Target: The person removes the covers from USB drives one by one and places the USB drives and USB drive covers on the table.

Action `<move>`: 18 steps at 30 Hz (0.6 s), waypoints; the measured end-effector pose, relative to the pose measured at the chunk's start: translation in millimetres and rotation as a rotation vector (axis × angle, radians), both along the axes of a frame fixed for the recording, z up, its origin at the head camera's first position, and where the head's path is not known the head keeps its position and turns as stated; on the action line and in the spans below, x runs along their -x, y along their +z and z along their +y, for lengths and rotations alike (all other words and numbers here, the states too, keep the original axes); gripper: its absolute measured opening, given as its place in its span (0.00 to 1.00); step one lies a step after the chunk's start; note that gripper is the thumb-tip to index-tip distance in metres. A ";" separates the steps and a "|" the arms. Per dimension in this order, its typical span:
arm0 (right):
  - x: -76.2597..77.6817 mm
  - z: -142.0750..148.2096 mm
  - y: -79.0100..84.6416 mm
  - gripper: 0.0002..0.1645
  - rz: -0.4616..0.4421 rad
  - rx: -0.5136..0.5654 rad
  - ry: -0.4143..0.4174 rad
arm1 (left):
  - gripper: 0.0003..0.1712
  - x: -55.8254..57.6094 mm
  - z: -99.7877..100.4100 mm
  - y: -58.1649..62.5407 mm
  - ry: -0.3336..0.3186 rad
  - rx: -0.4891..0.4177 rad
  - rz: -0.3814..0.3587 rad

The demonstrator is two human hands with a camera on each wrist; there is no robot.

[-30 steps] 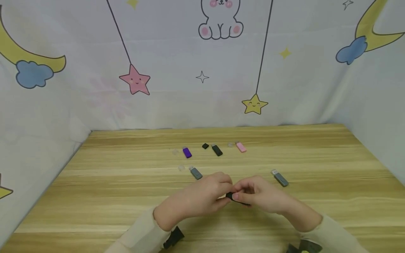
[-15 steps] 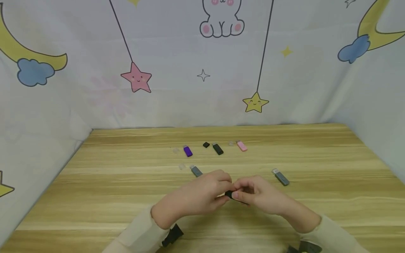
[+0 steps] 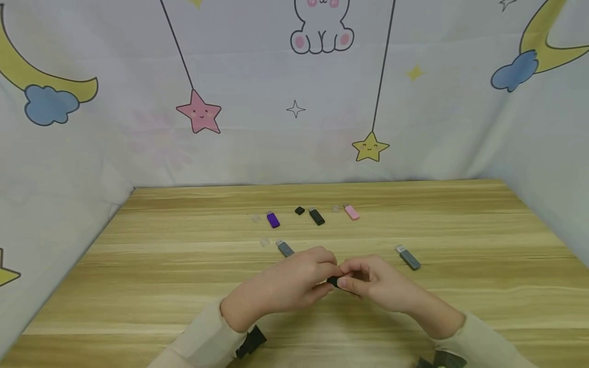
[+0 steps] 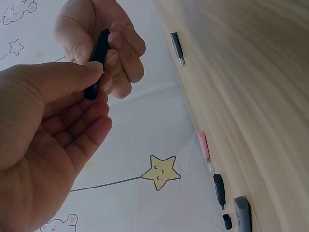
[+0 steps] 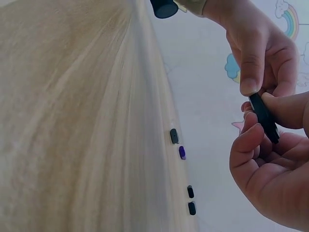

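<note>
Above the table, both hands hold one black USB stick, mostly covered by fingers in the head view. My left hand pinches one end between thumb and fingers. The other end is gripped by my right hand, thumb on top. Seen from the left wrist, the stick looks slim and dark, with no bare metal plug showing. In the right wrist view the same stick slants between the two thumbs. A grey USB stick lies just beyond the left hand, which partly hides it.
Farther back lie a purple stick, a black stick and a pink stick, plugs bared. Beside them are a black cap and clear caps. Another grey stick lies to the right. A printed cloth hangs behind the table.
The head view has shifted slightly. Both hands keep their hold on the black USB stick, and the left hand now covers a little more of the nearby grey stick.
</note>
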State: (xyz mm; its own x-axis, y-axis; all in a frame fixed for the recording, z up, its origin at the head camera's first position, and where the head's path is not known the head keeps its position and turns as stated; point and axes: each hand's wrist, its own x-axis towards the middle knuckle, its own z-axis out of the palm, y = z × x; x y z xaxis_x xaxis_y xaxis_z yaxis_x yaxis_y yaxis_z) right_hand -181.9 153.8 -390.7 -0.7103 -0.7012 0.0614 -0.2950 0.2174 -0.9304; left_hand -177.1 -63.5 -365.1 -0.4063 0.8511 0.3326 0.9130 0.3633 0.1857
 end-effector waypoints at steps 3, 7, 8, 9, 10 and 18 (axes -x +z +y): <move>0.0 -0.2 -0.5 0.13 0.007 -0.005 -0.007 | 0.10 0.6 -0.5 -1.2 -0.001 -0.005 0.011; 0.2 -0.5 -1.3 0.13 0.015 -0.004 -0.012 | 0.10 0.9 -1.0 -1.9 -0.002 -0.010 0.020; 0.3 -0.5 -1.6 0.13 0.017 -0.003 -0.012 | 0.10 0.8 -0.9 -1.7 -0.002 -0.010 0.021; 0.4 -0.6 -1.8 0.13 0.020 -0.001 -0.013 | 0.09 0.6 -0.8 -1.5 -0.002 -0.010 0.021; 0.5 -0.6 -2.1 0.13 0.024 0.001 -0.011 | 0.09 0.6 -0.8 -1.6 -0.002 -0.011 0.022; 0.7 -1.1 -3.3 0.12 0.037 0.006 -0.006 | 0.09 1.4 -1.3 -2.7 -0.010 -0.014 0.024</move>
State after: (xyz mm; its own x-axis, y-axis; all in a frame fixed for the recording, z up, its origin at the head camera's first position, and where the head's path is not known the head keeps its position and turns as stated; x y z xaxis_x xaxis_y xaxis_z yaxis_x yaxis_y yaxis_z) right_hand -182.6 152.7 -394.0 -0.7117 -0.6964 0.0918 -0.3281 0.2141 -0.9201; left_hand -178.5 -64.9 -367.8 -0.3898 0.8504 0.3535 0.9207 0.3518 0.1690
